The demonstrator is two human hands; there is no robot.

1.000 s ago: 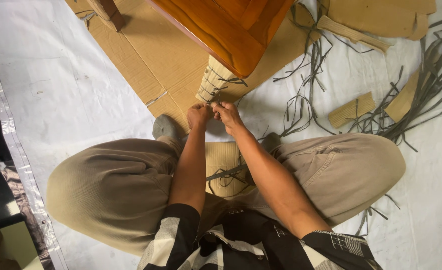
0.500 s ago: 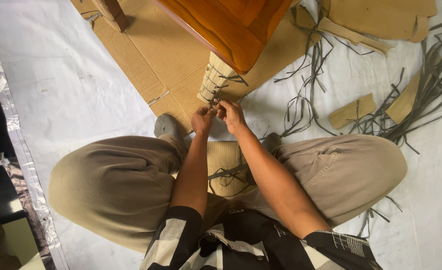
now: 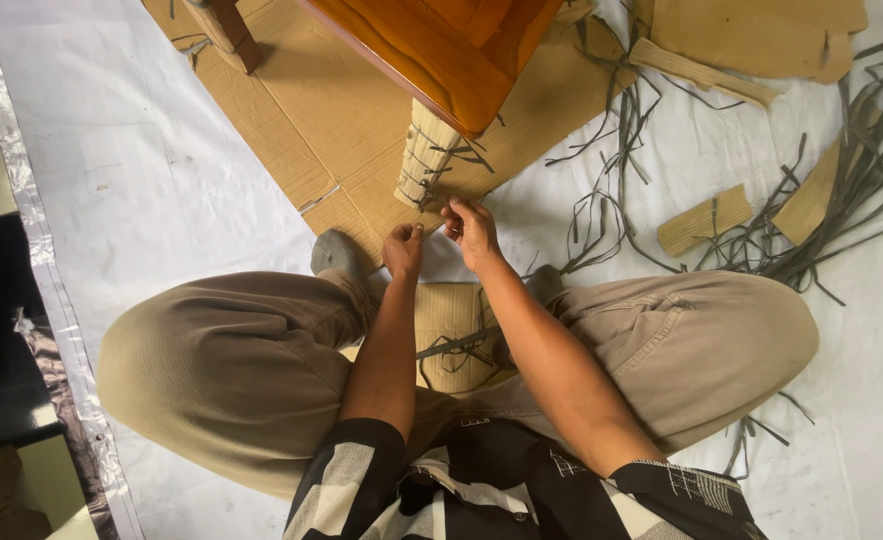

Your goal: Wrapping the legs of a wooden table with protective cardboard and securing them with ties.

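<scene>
Wrapped leg (image 3: 425,165): table leg sheathed in ribbed corrugated cardboard, bound by several turns of thin dark strapping; stands on flat cardboard sheet (image 3: 292,120) under corner of orange-brown wooden table (image 3: 442,50).
Position: directly ahead of both hands, lower end just above fingertips, between the 2 raised knees.
Strap end (image 3: 449,208): thin dark strip at foot of wrapping, only partly visible at right fingertips.
Handling, wrapping: judged light, stiff along ribs, easily creased or torn; best held flat against the leg.
Handling, strapping: judged thin, flexible, slick, tough under pull; best pinched close to loose end, near the binding.
Left hand (image 3: 403,250): fingers curled narrow, tips pointing up toward the leg's foot; just below it, apparently not touching; whether anything is pinched cannot be told.
Right hand (image 3: 474,232): fingers bunched in tight pinch at the strap end, just beside the wrapping's lower edge.
Loose strapping (image 3: 812,215): tangled dark strips on white floor sheet (image 3: 112,200), well apart to the right.
Offcuts: 1 ribbed cardboard piece (image 3: 704,220) among strips; 1 more ribbed piece (image 3: 452,335) below the forearms.
</scene>
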